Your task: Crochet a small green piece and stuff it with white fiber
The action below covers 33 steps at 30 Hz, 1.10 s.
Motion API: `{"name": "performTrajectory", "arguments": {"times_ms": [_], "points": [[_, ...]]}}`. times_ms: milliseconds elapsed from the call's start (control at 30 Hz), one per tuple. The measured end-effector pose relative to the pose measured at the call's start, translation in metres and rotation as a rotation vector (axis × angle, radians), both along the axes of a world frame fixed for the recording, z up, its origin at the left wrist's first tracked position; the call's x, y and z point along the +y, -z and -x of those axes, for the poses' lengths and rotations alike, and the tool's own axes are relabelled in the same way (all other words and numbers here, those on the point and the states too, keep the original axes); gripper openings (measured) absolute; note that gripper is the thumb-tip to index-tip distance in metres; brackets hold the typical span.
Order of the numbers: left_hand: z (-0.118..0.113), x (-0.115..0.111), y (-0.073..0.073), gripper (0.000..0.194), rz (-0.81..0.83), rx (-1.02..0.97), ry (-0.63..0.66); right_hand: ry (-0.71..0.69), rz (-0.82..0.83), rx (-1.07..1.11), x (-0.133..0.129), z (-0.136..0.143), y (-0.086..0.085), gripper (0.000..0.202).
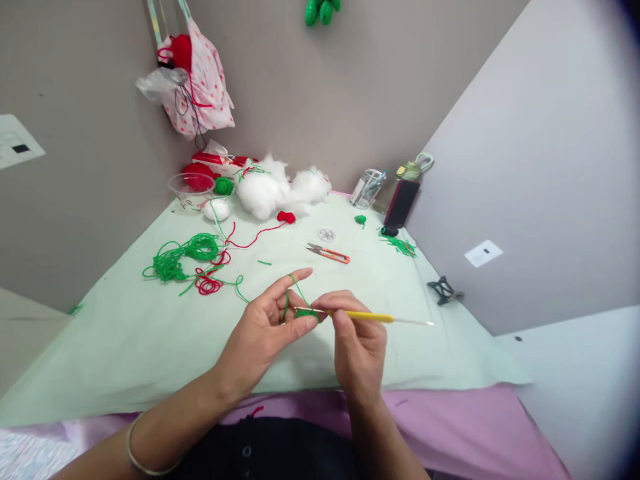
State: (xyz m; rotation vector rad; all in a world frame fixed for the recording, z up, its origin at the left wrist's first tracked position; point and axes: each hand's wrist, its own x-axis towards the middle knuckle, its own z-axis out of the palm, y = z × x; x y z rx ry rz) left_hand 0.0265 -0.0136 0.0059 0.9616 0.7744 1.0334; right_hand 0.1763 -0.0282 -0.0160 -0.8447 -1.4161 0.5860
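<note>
My left hand [267, 327] pinches a small green crochet piece [307, 314] between thumb and fingers, above the front middle of the table. Green yarn loops over its raised index finger and runs down to the piece. My right hand [361, 340] grips a crochet hook [367, 316] with a yellow handle, held like a pen. The hook's metal tip lies at the green piece, and its other thin end points right. Whether a loop sits on the tip is too small to tell. A loose tangle of green yarn [173, 260] lies to the left on the table.
Orange thread snips [329, 253] lie beyond my hands, near a small clear round case [327, 234]. Red yarn [208, 283] lies left. White stuffing [265, 190] is piled at the back. A phone [401, 205] leans at the back right, above green yarn scraps [400, 245].
</note>
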Motion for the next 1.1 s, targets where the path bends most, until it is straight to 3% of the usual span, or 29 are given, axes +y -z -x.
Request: {"name": "performTrajectory", "arguments": {"times_ms": [100, 167, 300, 400, 500, 633, 867, 1100], "points": [[-0.002, -0.002, 0.001, 0.074, 0.006, 0.004, -0.022, 0.262, -0.248, -0.309, -0.002, 0.005, 0.008, 0.035], [-0.004, -0.001, 0.002, 0.066, 0.092, -0.087, 0.018, 0.389, -0.377, -0.371, -0.003, 0.006, 0.012, 0.043], [0.000, 0.005, 0.005, 0.045, 0.253, -0.242, 0.104, 0.218, -0.187, -0.136, -0.002, 0.001, 0.007, 0.032], [0.003, 0.007, 0.004, 0.039, 0.193, -0.213, 0.041, 0.064, 0.011, 0.128, 0.000, -0.004, 0.000, 0.024], [0.003, 0.004, 0.003, 0.044, 0.075, -0.141, 0.004, -0.065, 0.114, 0.223, 0.002, -0.003, 0.000, 0.019], [0.001, 0.001, 0.005, 0.043, 0.000, -0.080, 0.032, -0.040, 0.170, 0.250, 0.003, -0.001, 0.004, 0.016], [0.007, 0.003, 0.006, 0.038, -0.047, -0.016, 0.046, -0.158, 0.313, 0.503, 0.005, -0.003, -0.006, 0.017], [0.012, 0.002, 0.002, 0.033, -0.171, 0.169, -0.002, -0.172, 0.264, 0.404, 0.003, -0.005, -0.008, 0.022]]}}
